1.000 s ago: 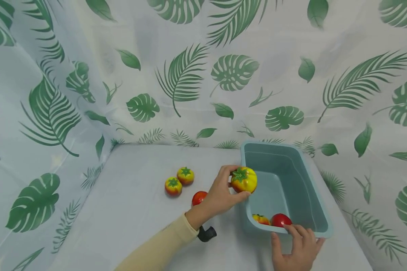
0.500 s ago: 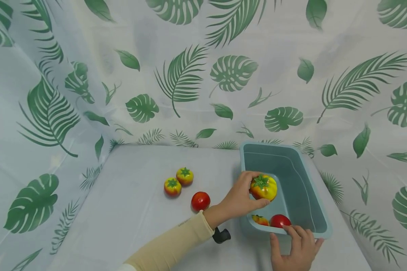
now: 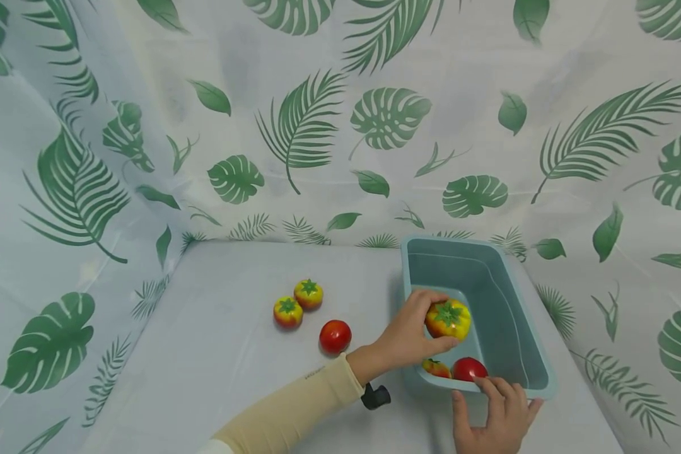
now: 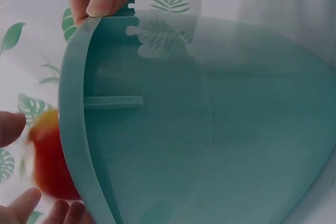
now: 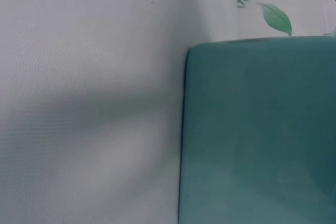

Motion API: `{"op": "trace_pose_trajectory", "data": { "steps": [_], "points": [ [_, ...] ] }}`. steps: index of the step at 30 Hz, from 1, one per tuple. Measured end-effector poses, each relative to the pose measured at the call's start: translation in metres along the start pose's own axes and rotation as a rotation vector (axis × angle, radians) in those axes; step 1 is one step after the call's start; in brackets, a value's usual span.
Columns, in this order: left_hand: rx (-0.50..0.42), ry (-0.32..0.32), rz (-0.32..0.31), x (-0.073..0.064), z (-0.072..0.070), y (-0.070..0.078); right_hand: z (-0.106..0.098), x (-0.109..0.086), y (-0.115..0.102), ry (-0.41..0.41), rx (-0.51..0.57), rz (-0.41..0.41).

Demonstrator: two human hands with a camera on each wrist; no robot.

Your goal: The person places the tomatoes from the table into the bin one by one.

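Note:
A yellow-red tomato (image 3: 453, 321) with a green leafy top is over the inside of a blue-green plastic basin (image 3: 513, 309). My left hand (image 3: 414, 334) surrounds it, fingers above and thumb below. In the left wrist view the tomato (image 4: 50, 156) is blurred, with gaps between it and the spread fingers. My right hand (image 3: 499, 413) grips the basin's near rim, fingertips over the edge and thumb outside. Inside by that rim lie a red tomato (image 3: 469, 368) and another yellow-red tomato (image 3: 437, 368), partly hidden by the rim. The right wrist view shows the basin's outer wall (image 5: 257, 129).
On the white-covered table (image 3: 221, 378), left of the basin, sit a red tomato (image 3: 335, 337) and two yellow-red tomatoes (image 3: 288, 313) side by side. A black device (image 3: 376, 397) shows below my left sleeve. A leaf-patterned sheet (image 3: 318, 139) hangs behind.
My left hand has carried the tomato rightward from the basin's left rim to over its inside. The tomato has now shifted out from the fingers. My right hand stays on the rim.

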State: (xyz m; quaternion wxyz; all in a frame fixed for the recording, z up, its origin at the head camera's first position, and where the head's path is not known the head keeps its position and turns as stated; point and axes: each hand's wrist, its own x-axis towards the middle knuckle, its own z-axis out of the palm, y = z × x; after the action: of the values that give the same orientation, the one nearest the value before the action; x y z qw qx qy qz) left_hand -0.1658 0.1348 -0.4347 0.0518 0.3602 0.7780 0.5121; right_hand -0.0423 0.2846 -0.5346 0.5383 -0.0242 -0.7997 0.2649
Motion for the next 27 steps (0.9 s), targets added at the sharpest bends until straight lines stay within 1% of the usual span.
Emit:
{"op": "trace_pose_trajectory", "data": {
  "steps": [3, 7, 10, 19, 22, 27],
  "points": [
    [-0.019, 0.009, 0.014, -0.0006, -0.0004, -0.0004, 0.0003, 0.0000, -0.0008, -0.006, -0.009, 0.004],
    [-0.032, 0.020, 0.033, -0.0017, -0.0017, -0.0010, 0.0018, 0.0001, -0.0017, 0.008, -0.003, -0.001],
    [-0.021, 0.025, 0.053, -0.0022, -0.0021, -0.0015, 0.0035, 0.0008, -0.0026, 0.032, 0.015, -0.013],
    [0.007, 0.024, 0.072, -0.0035, -0.0025, 0.0009, 0.0049, 0.0008, -0.0032, 0.050, 0.015, -0.012],
    [0.006, 0.019, 0.064, -0.0044, -0.0031, 0.0023, 0.0050, 0.0012, -0.0039, 0.052, 0.019, -0.013],
    [-0.026, 0.012, 0.021, -0.0070, -0.0063, 0.0035, 0.0041, 0.0012, -0.0037, 0.042, 0.012, -0.007]
  ]
}}
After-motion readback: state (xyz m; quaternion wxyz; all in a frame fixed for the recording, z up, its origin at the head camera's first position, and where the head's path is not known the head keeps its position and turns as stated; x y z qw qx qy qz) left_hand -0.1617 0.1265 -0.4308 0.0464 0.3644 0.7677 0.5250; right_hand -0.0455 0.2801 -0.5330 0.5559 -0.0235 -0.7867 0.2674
